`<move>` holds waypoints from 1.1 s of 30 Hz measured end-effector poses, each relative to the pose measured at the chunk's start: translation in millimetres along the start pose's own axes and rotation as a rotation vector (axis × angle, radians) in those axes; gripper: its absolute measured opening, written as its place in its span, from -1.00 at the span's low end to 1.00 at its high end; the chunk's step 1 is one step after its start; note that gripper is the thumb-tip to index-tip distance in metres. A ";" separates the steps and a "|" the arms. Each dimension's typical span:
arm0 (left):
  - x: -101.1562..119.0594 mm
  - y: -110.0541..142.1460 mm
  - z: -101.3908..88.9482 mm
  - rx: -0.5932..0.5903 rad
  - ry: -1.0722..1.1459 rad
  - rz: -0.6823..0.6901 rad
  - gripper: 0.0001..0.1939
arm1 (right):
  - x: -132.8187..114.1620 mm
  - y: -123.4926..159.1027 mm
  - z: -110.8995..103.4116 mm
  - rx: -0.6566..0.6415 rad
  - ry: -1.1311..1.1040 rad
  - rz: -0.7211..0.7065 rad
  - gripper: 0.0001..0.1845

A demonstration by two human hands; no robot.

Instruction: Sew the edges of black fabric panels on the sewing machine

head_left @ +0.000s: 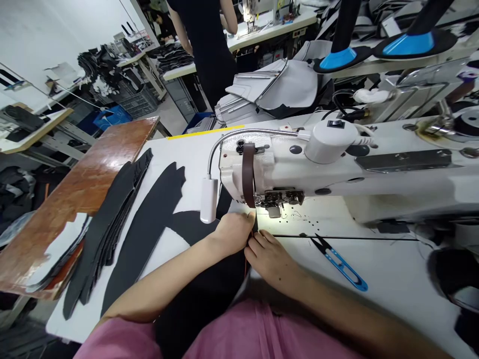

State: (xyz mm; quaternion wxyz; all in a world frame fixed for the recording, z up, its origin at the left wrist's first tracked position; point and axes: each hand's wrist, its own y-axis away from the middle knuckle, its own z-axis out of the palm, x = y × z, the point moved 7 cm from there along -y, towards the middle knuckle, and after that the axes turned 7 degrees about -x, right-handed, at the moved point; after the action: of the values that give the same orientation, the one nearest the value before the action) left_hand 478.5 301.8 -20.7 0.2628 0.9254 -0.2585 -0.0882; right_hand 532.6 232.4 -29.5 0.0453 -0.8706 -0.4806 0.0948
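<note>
My left hand (234,232) and my right hand (270,257) meet just in front of the needle of a white sewing machine (299,164). Both pinch the edge of a black fabric piece (194,227) that runs under the hands and down toward my lap. The fingers of both hands are closed on the fabric edge near the presser foot (274,210). A brown strap (247,174) hangs over the machine head. The needle point itself is hidden behind my fingers.
Blue thread snips (342,264) lie on the white table (374,279) to the right. A stack of long black cut pieces (108,224) rests at left beside a brown board (86,184). A gooseneck lamp (208,199) hangs near my left hand. A person in black stands behind.
</note>
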 end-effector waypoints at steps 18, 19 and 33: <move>4.6 0.7 -5.8 -0.029 -0.008 0.052 -0.78 | -2.8 -1.9 6.0 0.033 0.097 0.058 -0.74; 3.8 0.0 -6.1 -0.022 -0.006 0.048 -0.78 | -1.6 -2.5 6.3 0.036 0.117 0.069 -0.73; 0.7 -2.4 -8.1 -0.003 -0.032 0.058 -0.74 | -0.5 -7.8 14.9 0.038 0.183 0.126 -0.70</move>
State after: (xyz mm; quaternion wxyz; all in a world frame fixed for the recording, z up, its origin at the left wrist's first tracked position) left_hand 482.5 306.7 -15.1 0.2626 0.9156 -0.2891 -0.0958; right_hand 522.8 236.0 -42.7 0.0996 -0.9031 -0.4170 0.0267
